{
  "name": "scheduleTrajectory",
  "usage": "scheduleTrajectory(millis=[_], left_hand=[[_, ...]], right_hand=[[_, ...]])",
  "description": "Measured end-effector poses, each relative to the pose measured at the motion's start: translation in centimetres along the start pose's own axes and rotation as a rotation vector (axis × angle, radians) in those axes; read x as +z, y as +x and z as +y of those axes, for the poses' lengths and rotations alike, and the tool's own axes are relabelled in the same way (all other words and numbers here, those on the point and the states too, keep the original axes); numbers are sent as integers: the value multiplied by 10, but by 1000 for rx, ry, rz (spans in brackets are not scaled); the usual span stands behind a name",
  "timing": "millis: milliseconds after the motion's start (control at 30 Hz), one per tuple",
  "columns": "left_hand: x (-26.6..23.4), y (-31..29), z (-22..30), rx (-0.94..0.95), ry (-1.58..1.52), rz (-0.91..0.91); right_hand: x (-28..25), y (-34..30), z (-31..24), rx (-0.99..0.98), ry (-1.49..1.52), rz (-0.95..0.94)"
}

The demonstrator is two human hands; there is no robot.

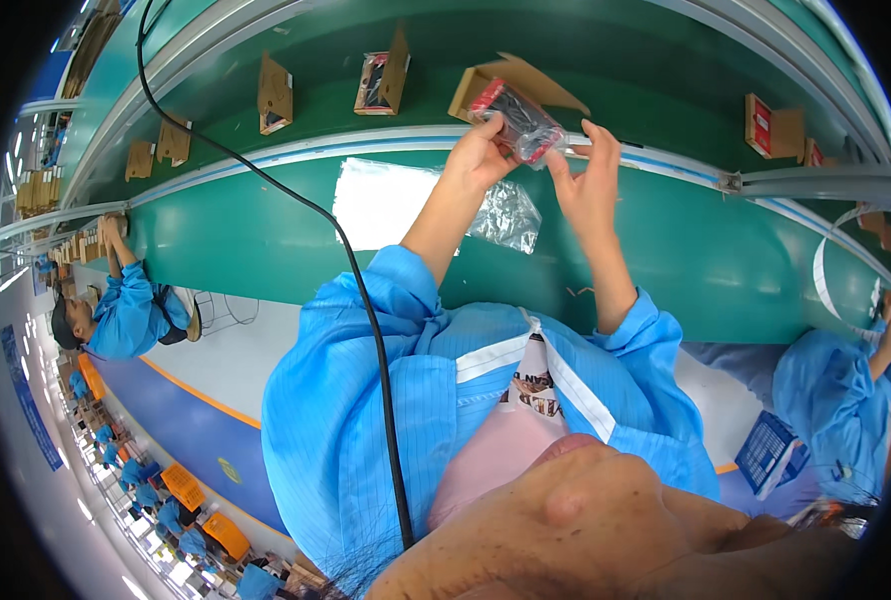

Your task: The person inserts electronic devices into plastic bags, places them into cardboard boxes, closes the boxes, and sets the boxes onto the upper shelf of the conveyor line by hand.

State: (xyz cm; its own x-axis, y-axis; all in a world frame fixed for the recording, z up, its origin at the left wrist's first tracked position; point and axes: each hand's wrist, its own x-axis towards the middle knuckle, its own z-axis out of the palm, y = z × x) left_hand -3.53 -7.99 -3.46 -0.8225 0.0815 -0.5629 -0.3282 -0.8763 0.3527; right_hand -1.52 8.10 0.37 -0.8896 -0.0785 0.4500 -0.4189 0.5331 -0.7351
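Head view: packet point(514, 118) by green bench point(256, 232), probably crates point(183, 487) across aisle point(191, 425).

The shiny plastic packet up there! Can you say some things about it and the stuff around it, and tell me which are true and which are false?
1. The left hand holds the plastic-wrapped packet. True.
2. The packet is yellow all over. False: it shows black and red under clear plastic.
3. The cardboard box right behind the packet is closed. False: its flaps stand open.
4. Crinkled clear plastic lies on the green table. True.
5. The person's left sleeve is orange. False: it is blue.
6. A black cable hangs across the view. True.
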Motion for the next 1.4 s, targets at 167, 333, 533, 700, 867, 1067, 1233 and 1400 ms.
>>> scheduleTrajectory(millis=[167,333,533,700,867,1067,1233,1400], left_hand=[[8,-13,-3,-7,38,43],[8,-25,4,-12,-203,61],[-2,-34,6,-80,105,-126],[-8,-36,17,-174,331,-212],[-29,-29,27,-80,492,-162],[-60,51,49,614,427,372],[-43,76,46,911,1208,950],[-64,72,38,1149,1781,997]], right_hand=[[12,5,-5,451,301,-192],[17,-9,12,693,1167,-270],[8,9,38,922,1371,-816],[28,12,33,790,793,-738],[52,33,47,112,-53,-602],[136,103,102,-88,177,-104],[147,79,64,-86,-117,-334],[138,43,46,-22,-65,-276]])
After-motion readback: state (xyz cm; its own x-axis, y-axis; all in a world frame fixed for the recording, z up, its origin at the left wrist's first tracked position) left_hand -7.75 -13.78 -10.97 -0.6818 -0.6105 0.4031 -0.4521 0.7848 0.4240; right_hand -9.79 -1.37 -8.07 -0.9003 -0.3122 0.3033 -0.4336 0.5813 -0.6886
